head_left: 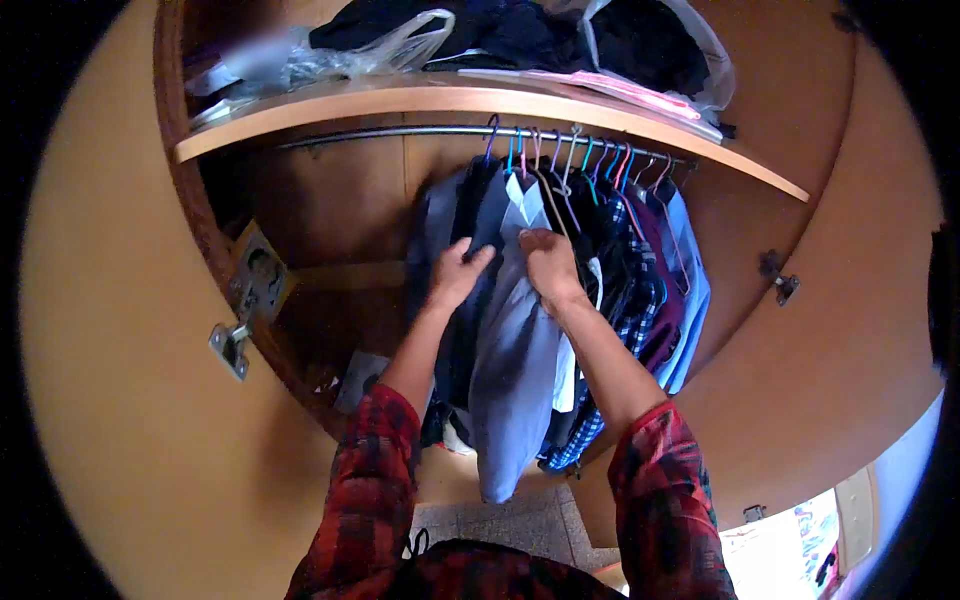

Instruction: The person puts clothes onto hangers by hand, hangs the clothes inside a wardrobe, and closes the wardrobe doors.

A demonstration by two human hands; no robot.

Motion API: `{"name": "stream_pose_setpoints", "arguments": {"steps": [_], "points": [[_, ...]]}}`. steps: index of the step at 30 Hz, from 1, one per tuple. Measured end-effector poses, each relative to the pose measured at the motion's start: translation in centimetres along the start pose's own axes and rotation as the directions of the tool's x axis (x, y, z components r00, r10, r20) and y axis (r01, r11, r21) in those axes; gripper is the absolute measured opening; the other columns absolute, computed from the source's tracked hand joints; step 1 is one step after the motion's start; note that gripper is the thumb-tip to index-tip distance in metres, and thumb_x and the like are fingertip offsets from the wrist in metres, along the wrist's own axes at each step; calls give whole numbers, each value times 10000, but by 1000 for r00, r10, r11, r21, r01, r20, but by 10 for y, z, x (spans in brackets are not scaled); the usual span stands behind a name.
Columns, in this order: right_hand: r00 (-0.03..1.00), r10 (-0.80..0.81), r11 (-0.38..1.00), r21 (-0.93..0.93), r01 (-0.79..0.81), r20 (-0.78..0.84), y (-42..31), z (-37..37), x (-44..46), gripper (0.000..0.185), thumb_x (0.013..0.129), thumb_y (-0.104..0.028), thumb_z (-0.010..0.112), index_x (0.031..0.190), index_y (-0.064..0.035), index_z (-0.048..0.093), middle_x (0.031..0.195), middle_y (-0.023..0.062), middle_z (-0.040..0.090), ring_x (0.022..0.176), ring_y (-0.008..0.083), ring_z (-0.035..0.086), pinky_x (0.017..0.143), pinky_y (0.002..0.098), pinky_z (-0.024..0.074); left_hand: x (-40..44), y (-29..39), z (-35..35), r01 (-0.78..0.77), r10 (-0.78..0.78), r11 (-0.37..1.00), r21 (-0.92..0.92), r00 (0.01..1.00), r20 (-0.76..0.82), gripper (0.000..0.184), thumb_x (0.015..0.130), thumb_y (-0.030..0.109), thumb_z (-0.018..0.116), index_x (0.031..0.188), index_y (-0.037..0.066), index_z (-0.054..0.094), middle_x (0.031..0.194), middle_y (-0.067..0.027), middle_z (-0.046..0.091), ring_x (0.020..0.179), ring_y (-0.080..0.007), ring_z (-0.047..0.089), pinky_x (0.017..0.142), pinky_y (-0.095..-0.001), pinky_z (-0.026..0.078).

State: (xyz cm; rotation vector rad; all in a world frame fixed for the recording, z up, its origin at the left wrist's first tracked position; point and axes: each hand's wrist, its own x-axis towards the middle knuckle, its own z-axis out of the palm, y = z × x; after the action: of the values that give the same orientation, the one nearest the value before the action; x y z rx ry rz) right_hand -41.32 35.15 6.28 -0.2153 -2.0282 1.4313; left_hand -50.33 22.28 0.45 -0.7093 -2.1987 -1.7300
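Note:
Several garments on coloured hangers hang from a metal rod [400, 131] in a wardrobe. A grey-blue shirt [515, 350] with a pale collar hangs in front at the middle. My right hand [550, 265] is closed on this shirt's upper front, below the collar. My left hand [460, 272] is at the dark garment [468, 340] just left of the shirt, its thumb and fingers apart. To the right hang a blue checked shirt [635, 310], a maroon garment [665, 340] and a light blue shirt [690, 290].
Above the rod, a wooden shelf [430, 98] holds plastic bags [400, 45] and dark cloth. Open wardrobe doors stand at the left [130, 300] and right [810, 400], with metal hinges. A picture [262, 272] is at the left inner side. Tiled floor [510, 525] shows below.

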Motion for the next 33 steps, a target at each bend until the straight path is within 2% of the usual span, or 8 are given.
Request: {"name": "stream_pose_setpoints", "arguments": {"steps": [4,8,13,16,21,27,29,33], "points": [[997,46,999,19,-48,60,1,-11,-3,317,875,-197,538,1038,70,591,916,117,633,838,192,563,788,290,425,13,4,-6,9,-23,941,-338,999,-38,481,790,372,667,1032,-39,607,972,-138,655,915,-200,600,807,-302,451],[999,-39,991,-131,37,-9,38,8,0,296,834,-265,559,917,10,632,846,203,643,804,334,613,734,348,459,24,-25,12,-92,75,994,-61,970,-232,390,798,331,664,980,-12,632,878,-100,662,807,-158,591,751,-286,453],[990,-43,966,-247,76,136,5,10,-21,275,847,-273,533,869,-6,593,833,261,597,835,410,580,737,422,443,36,6,1,-207,96,966,-158,848,-521,299,797,236,665,947,-21,639,906,-112,658,827,-182,593,779,-286,444],[983,-34,934,-345,95,179,-13,17,-30,237,831,-243,531,902,-19,554,837,254,598,835,422,575,742,458,445,63,10,1,-309,257,951,-23,827,-501,242,801,230,640,915,18,656,892,-135,640,808,-262,600,760,-311,444],[986,-78,779,-608,152,146,16,21,-46,408,748,-179,553,1135,-59,507,941,223,607,876,395,586,783,467,464,66,-103,57,-54,78,994,93,959,-272,350,771,391,636,930,83,674,916,-144,646,844,-326,606,752,-360,459],[981,-35,759,-633,152,193,55,0,-72,458,757,-181,586,1174,-41,459,1061,207,561,876,385,587,736,443,485,47,-93,60,-107,103,994,3,941,-321,215,801,210,646,962,68,655,944,-159,645,870,-294,609,779,-327,455],[950,-258,716,-626,309,173,57,-15,-95,471,763,-166,585,1193,-36,444,980,193,571,777,374,605,640,449,500,46,-104,60,-150,156,988,44,936,-314,212,807,187,643,992,82,643,992,-142,635,920,-278,593,806,-323,449],[947,-113,797,-542,267,301,69,-72,-176,366,777,-130,565,1136,-70,516,929,153,574,775,348,603,638,429,499,6,-114,46,-222,230,973,64,909,-348,248,841,154,604,1064,45,604,1073,-101,611,979,-225,563,876,-317,428]]}}
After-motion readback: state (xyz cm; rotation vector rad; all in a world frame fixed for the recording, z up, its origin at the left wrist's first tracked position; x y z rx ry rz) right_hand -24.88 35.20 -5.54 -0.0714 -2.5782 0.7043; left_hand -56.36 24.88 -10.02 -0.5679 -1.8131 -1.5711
